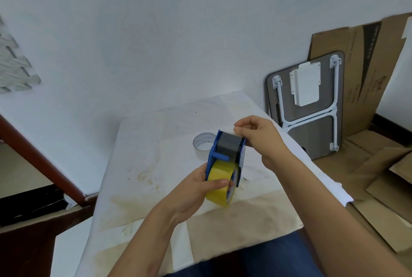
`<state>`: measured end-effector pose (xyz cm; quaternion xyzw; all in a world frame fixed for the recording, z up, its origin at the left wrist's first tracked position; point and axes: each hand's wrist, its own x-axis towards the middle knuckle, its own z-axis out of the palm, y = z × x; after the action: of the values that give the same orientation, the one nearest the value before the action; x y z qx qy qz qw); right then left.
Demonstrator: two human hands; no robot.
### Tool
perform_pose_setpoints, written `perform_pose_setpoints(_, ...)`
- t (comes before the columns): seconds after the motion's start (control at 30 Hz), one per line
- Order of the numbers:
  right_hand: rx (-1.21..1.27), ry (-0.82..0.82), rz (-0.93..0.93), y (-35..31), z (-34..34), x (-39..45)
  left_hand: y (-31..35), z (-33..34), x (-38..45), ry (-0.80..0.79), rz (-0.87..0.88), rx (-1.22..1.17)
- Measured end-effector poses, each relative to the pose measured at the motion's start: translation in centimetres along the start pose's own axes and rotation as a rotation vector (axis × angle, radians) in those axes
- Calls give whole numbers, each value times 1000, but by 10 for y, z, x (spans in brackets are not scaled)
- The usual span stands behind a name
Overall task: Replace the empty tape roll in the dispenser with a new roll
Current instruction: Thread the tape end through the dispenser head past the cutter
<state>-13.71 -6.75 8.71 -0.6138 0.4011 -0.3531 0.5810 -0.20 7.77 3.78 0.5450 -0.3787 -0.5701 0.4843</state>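
Note:
A blue tape dispenser (225, 154) with a grey roller is held above the middle of the table. A full yellow tape roll (219, 184) sits in its lower end. My left hand (200, 189) grips the dispenser and roll from the left, thumb across the yellow tape. At the dispenser's upper right edge, beside the serrated blade, my right hand (260, 138) pinches with closed fingers; whether it holds the tape end I cannot tell. The empty white roll core (204, 143) stands on the table just behind the dispenser, to its left.
The table (156, 165) is covered with stained white paper and stands against a white wall. A folded grey lap table (307, 102) and flattened cardboard (367, 76) lean on the wall at right. Cardboard sheets cover the floor there. A dark wooden frame (40, 165) is at left.

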Motion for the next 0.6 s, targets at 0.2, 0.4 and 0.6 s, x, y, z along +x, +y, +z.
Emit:
perform_pose_setpoints(0.2,267,-190,301,-5,-7,-2,8,-1,0,11,31,-6)
perform_pose_setpoints(0.4,425,-200,408,1,-4,-3,12,3,1,18,37,-7)
perform_pose_setpoints(0.6,433,-162,365,2,2,-6,15,7,0,28,32,-46)
